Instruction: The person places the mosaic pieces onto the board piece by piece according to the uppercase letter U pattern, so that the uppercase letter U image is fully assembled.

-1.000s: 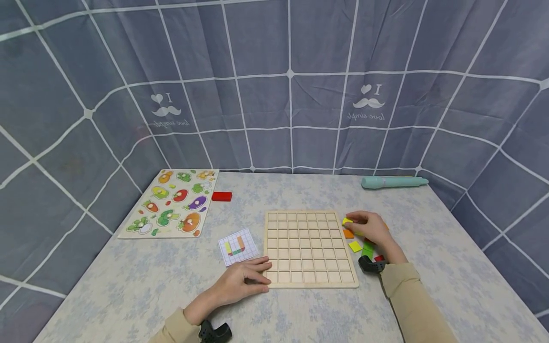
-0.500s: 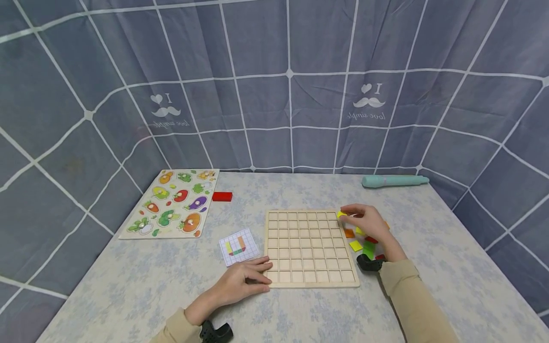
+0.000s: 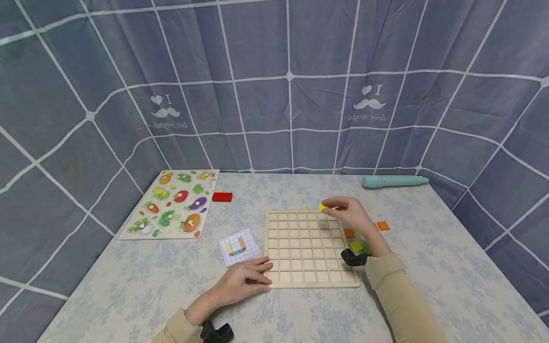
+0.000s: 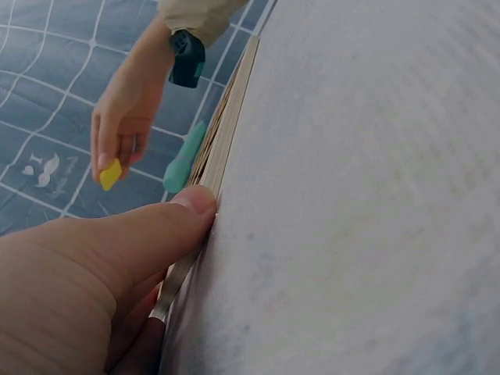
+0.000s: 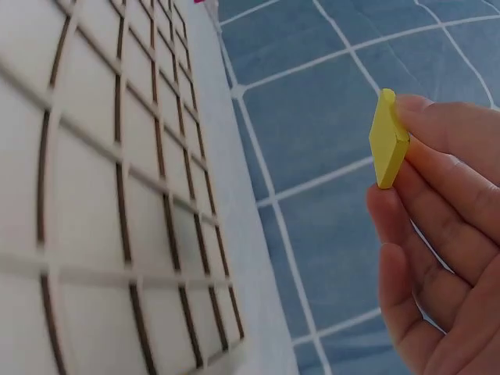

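My right hand (image 3: 349, 212) pinches a small yellow square tile (image 5: 388, 141) between thumb and fingertips, above the far right part of a wooden grid board (image 3: 303, 252). In the right wrist view the tile stands tilted on a corner, and the board's square cells lie to its left. My left hand (image 3: 240, 282) rests at the board's near left corner, its fingers fairly straight. The left wrist view shows the thumb (image 4: 195, 201) against the board's edge. Left of the board lies a pattern card (image 3: 238, 247) printed with a coloured U shape.
Loose orange tiles (image 3: 383, 226) and a yellow tile (image 3: 355, 246) lie right of the board, partly behind the right wrist. At the back left are a vegetable puzzle board (image 3: 170, 194) and a red block (image 3: 222, 197). A teal tube-like object (image 3: 394, 181) lies back right.
My right hand has carried the yellow tile left and away from me, from the loose tiles to above the board's far right. The left hand has stayed at the board.
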`<state>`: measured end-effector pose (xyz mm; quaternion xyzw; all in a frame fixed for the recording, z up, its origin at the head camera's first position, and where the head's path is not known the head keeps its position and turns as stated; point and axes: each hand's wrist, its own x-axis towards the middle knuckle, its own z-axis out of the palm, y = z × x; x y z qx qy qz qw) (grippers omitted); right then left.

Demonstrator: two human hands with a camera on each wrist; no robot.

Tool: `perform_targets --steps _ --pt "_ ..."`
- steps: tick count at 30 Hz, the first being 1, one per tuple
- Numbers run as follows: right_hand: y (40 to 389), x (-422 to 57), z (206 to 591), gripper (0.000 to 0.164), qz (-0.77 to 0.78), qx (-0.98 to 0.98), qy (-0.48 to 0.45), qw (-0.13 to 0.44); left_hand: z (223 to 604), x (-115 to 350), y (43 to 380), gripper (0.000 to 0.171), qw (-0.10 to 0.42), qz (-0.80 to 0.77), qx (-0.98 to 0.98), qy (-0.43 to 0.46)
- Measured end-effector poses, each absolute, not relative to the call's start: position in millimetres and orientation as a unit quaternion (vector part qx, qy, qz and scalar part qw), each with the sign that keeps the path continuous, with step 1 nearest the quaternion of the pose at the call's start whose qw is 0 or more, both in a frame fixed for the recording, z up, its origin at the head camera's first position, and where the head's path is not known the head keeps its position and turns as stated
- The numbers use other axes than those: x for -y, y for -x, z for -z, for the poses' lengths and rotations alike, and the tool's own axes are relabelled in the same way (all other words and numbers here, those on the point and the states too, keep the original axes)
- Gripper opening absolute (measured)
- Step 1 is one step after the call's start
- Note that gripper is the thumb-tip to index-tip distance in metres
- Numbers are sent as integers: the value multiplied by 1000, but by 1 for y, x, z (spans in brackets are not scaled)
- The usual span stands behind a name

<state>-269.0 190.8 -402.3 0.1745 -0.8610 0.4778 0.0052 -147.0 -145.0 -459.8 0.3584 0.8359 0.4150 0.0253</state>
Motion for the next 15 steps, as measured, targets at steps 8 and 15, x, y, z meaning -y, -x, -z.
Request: perform_targets --steps 8,15 --pt "278 -151 401 35 -493 840 -227 8 460 144 147 20 17 -414 -836 -360" --pt "280 -115 410 34 -472 842 -262 -8 458 143 146 21 21 -410 -840 -355"
